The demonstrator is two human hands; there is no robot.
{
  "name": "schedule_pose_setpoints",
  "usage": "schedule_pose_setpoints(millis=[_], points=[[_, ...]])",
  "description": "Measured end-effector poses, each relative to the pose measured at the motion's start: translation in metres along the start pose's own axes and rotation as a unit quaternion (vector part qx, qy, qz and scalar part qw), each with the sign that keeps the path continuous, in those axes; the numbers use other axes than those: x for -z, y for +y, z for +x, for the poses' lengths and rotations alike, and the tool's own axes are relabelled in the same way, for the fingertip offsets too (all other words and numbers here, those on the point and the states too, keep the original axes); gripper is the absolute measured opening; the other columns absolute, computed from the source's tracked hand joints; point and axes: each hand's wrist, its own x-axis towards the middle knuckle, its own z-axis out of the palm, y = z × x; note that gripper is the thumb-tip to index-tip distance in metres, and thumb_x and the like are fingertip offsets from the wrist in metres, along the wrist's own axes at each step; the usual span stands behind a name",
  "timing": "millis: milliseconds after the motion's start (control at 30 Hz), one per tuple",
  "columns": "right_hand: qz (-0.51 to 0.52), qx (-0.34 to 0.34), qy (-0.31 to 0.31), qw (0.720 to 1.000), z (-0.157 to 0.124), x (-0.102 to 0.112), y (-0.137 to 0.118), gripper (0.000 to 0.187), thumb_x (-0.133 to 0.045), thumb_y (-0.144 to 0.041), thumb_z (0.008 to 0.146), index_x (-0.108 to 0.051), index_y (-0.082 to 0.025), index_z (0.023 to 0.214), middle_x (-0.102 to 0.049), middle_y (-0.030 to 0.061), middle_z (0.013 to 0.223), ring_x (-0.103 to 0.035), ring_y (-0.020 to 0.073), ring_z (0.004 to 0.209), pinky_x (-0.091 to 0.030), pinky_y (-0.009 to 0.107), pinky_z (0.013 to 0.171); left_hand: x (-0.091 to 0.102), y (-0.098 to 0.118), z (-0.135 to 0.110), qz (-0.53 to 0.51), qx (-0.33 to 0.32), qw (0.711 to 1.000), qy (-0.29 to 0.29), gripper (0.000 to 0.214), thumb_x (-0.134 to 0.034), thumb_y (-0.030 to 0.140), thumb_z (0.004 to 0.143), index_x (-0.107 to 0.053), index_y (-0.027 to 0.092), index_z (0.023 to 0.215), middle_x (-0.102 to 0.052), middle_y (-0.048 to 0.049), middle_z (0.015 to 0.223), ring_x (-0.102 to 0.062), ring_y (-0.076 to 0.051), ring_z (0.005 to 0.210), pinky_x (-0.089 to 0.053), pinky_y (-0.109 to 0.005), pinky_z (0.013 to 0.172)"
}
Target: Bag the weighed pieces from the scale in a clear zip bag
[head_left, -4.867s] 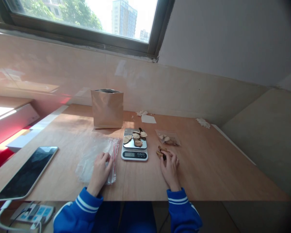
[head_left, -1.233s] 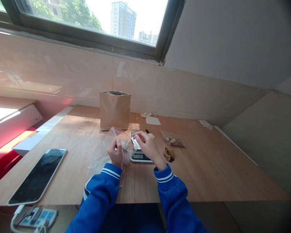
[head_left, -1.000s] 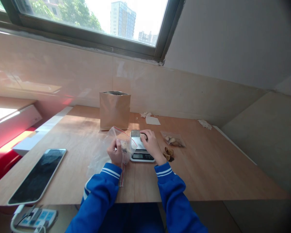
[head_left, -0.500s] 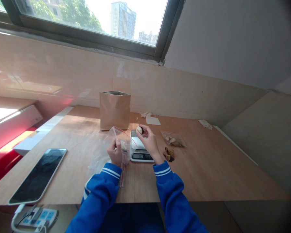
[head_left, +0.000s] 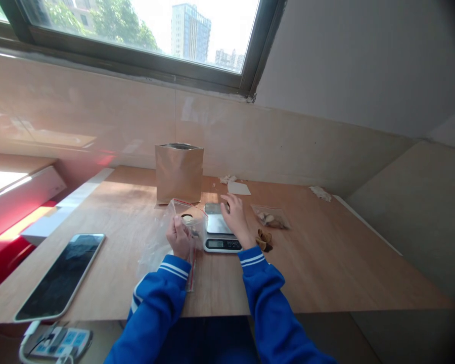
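Head view, the only one.

- Left hand is closing around a clear zip bag, pinching its near wall. The bag is standing up off the tabletop, just left of the scale.
- The bag's mouth is gaping and pointing up and away, toward the wall, leaning a little toward the scale. Its red zip line is running across the top. The long axis is running from the pinch up to the mouth, close to upright.
- A pale round slice is showing through the film, low in the bag.
- Right hand is resting palm down at the far right corner of the scale's plate, fingers loosely extended. Whether anything is lying under them, I cannot tell. The rest of the plate is looking bare.
- More flat clear bags are lying under the left wrist.
- Loose brown pieces are sitting just right of the scale, and a small filled bag beyond them. A brown paper pouch is standing open behind. A phone is lying well to the left.

Risks, as judged:
- The film is thin and held on one side only, so the mouth could be sagging shut and a slice could be catching on the rim and dropping.
- The right hand's weight on the plate could be upsetting the reading.
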Motion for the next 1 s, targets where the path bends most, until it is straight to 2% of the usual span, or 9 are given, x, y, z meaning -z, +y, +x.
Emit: schedule_pose_setpoints(millis=[100,233,367,467,533,667,733,833,1000], points=[[-0.095,-0.031,-0.045,0.994,-0.010,-0.005,0.030,0.038,-0.053,-0.020,0.084,-0.058,-0.014,0.121,-0.058,0.0165,0.124,-0.048,0.0293,0.118,-0.039,0.047,0.099,0.000,0.001,-0.001,-0.009,0.000,1.000,-0.002,0.047,-0.052,0.061,0.080,-0.032,0.022,0.062,-0.025,0.0120,0.043,-0.025,-0.005,0.033,-0.022,-0.020,0.033],[-0.107,-0.050,-0.081,0.990,-0.017,-0.003,0.035,0.035,-0.047,-0.010,0.084,-0.062,-0.014,0.116,-0.065,0.0155,0.109,-0.056,0.0271,0.105,-0.043,0.044,0.094,0.000,0.001,-0.002,-0.023,0.012,1.000,-0.006,0.049,-0.053,0.061,0.081,-0.029,0.023,0.061,-0.023,0.0120,0.044,-0.022,-0.004,0.034,-0.020,-0.021,0.032],[0.038,-0.069,-0.048,0.996,-0.008,0.003,0.010,0.026,-0.051,-0.017,0.085,-0.063,-0.016,0.108,-0.067,0.0112,0.107,-0.059,0.0236,0.102,-0.045,0.040,0.091,0.001,0.001,0.000,-0.021,0.011,1.000,-0.009,0.048,-0.052,0.060,0.082,-0.029,0.023,0.061,-0.022,0.0117,0.044,-0.022,-0.004,0.033,-0.019,-0.021,0.032],[0.181,-0.090,-0.017,0.979,0.007,0.011,-0.022,0.024,-0.058,-0.030,0.083,-0.063,-0.018,0.104,-0.067,0.0073,0.106,-0.061,0.0192,0.096,-0.048,0.032,0.085,0.002,0.001,0.002,-0.028,0.006,1.000,-0.010,0.047,-0.052,0.058,0.082,-0.030,0.023,0.061,-0.024,0.0117,0.043,-0.023,-0.005,0.033,-0.019,-0.022,0.032],[0.226,-0.080,-0.042,0.970,0.017,0.017,-0.046,0.024,-0.061,-0.035,0.082,-0.064,-0.019,0.100,-0.067,0.0055,0.103,-0.061,0.0175,0.094,-0.048,0.029,0.080,0.002,0.001,0.002,-0.032,0.006,0.999,-0.013,0.046,-0.053,0.058,0.082,-0.031,0.023,0.062,-0.025,0.0116,0.043,-0.023,-0.005,0.033,-0.019,-0.022,0.032],[0.208,-0.007,-0.182,0.961,0.029,0.020,-0.086,0.021,-0.068,-0.033,0.078,-0.066,-0.019,0.093,-0.063,0.0034,0.097,-0.057,0.0164,0.094,-0.046,0.028,0.082,0.004,-0.002,-0.002,-0.008,-0.006,1.000,-0.030,0.047,-0.052,0.059,0.083,-0.036,0.022,0.060,-0.029,0.0102,0.042,-0.025,-0.005,0.034,-0.020,-0.022,0.034],[0.169,0.009,-0.226,0.959,0.030,0.015,-0.097,0.021,-0.071,-0.026,0.075,-0.064,-0.018,0.093,-0.059,0.0032,0.096,-0.055,0.0161,0.092,-0.044,0.030,0.085,0.007,-0.007,-0.004,0.017,-0.022,0.998,-0.048,0.046,-0.051,0.058,0.084,-0.038,0.021,0.060,-0.032,0.0090,0.042,-0.029,-0.006,0.035,-0.024,-0.022,0.036],[0.146,-0.002,-0.239,0.960,0.027,0.003,-0.106,0.022,-0.070,-0.019,0.074,-0.060,-0.018,0.094,-0.054,0.0035,0.099,-0.054,0.0162,0.092,-0.044,0.031,0.088,0.012,-0.015,-0.006,0.052,-0.042,0.995,-0.073,0.044,-0.048,0.058,0.085,-0.045,0.020,0.062,-0.035,0.0079,0.041,-0.032,-0.007,0.035,-0.026,-0.023,0.038],[0.234,-0.091,-0.187,0.950,0.022,-0.016,-0.105,0.031,-0.061,-0.034,0.082,-0.052,-0.018,0.107,-0.055,0.0067,0.108,-0.056,0.0167,0.095,-0.047,0.032,0.086,0.010,-0.018,-0.006,0.037,-0.040,0.997,-0.053,0.043,-0.046,0.056,0.087,-0.045,0.021,0.063,-0.034,0.0076,0.042,-0.032,-0.007,0.035,-0.026,-0.023,0.036]])
